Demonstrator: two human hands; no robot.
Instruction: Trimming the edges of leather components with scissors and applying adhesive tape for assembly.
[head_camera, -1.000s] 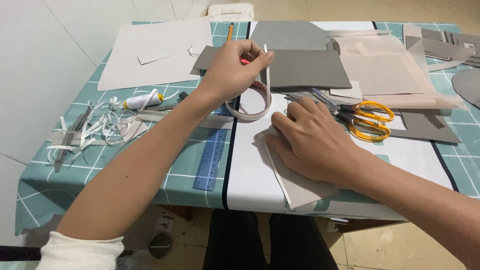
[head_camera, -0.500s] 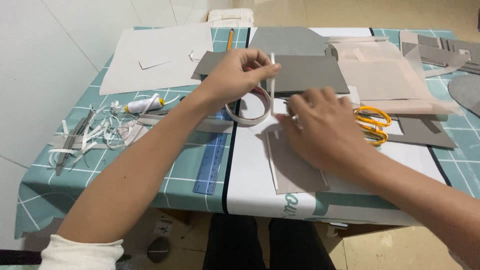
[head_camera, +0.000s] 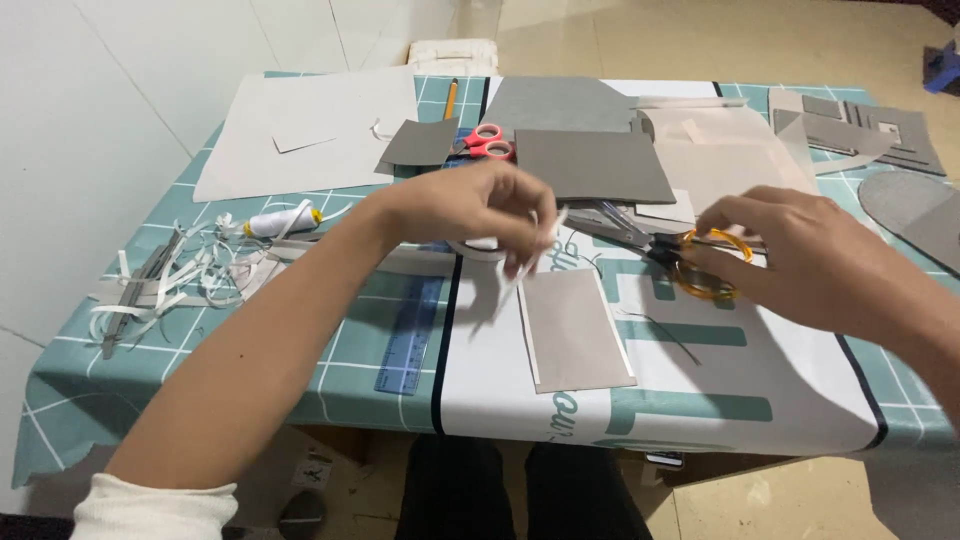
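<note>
Left hand (head_camera: 480, 210) above the table's (head_camera: 700, 400) middle, fingertips pinched narrow on a thin white tape strip (head_camera: 535, 250) hanging steeply, long axis slanting down-left. Right hand (head_camera: 800, 255) closing on the yellow-handled scissors (head_camera: 690, 262), lying flat, blades pointing left and away. Grey rectangular card (head_camera: 575, 328) below, long axis running near-to-far, beside a blue ruler (head_camera: 408, 335).

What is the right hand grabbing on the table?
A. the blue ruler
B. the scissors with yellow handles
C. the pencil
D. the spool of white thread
B: the right hand has its fingers on the yellow-handled scissors, while the blue ruler, the spool of white thread and the pencil all lie away from it.
</note>
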